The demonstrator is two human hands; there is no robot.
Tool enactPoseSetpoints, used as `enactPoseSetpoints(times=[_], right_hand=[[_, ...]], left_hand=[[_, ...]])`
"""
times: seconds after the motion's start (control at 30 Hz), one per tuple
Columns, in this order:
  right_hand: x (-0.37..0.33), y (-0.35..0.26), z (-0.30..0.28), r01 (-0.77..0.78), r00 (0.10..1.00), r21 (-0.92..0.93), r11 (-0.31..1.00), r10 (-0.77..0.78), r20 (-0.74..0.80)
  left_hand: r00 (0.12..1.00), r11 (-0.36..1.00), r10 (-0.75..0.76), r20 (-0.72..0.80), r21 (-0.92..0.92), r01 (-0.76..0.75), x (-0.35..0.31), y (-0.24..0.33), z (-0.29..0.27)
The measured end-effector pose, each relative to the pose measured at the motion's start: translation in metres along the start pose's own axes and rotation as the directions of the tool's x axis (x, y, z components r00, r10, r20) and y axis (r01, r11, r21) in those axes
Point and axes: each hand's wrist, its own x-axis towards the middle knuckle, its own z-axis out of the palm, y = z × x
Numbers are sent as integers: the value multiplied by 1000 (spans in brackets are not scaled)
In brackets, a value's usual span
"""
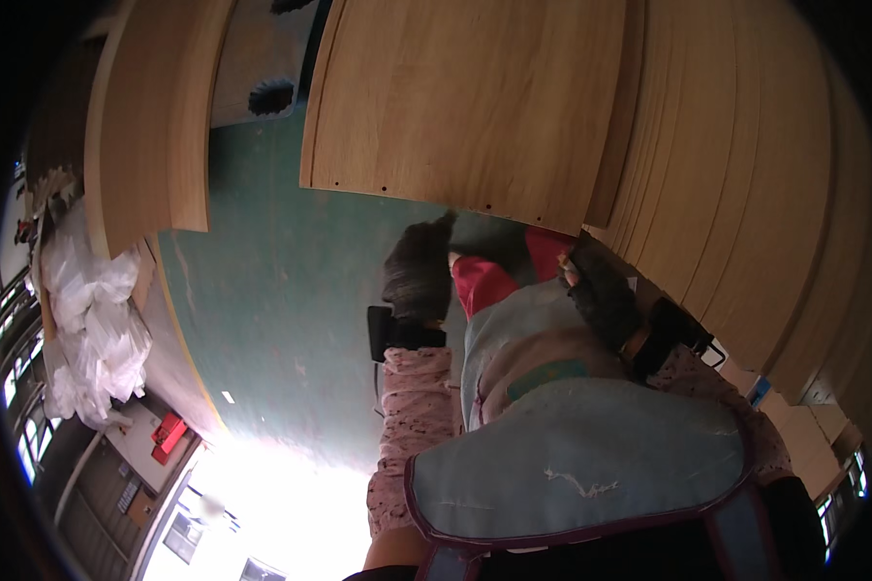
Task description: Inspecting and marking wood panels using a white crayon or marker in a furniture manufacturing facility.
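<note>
My left hand [417, 271], in a dark glove, is just below the near edge of a light wood panel [465, 107]. Its fingers point up toward that edge, with the thumb tip apart and nothing seen in them. Small dark holes run along the panel's near edge. Near the panel's right corner, my right hand [601, 295], also gloved, has its fingers curled together over my apron [572, 455]. Whatever those fingers hold, if anything, is too small to name. Both forearms wear patterned sleeve covers and dark wrist bands.
Long wood boards [736, 174] are stacked to the right. Another upright board [160, 126] stands at the left, beside a grey panel with a dark opening [271, 95]. Green floor [271, 290] lies below. Clear plastic wrap [92, 310] and a red box [169, 436] are at far left.
</note>
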Motion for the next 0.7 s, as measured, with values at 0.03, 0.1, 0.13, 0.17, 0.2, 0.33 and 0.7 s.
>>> enactPoseSetpoints(times=[0.03,0.1,0.13,0.17,0.2,0.33,0.7], right_hand=[[-2,-3,-2,24,1000,-51,998,-25,-15],[3,-8,3,64,998,-66,996,-65,-18],[13,-6,-4,41,999,-94,995,-38,33],[16,-5,-6,8,996,-117,993,2,84],[3,-7,-6,-24,995,-120,993,36,96],[12,-13,0,-43,987,-101,994,58,148],[14,-11,5,54,994,-158,986,-39,101]], left_hand=[[994,990,-49,-102,-138,35,-4,-6,-4],[971,968,-123,-207,-241,71,-17,-14,-20],[927,840,-351,-130,-481,251,-13,-12,-19],[841,621,-541,24,-663,419,-10,-10,-18],[901,610,-424,-96,-765,206,-20,-5,-15],[922,512,-388,11,-829,225,-16,18,-19],[995,919,-99,-1,-384,91,6,42,-46]])
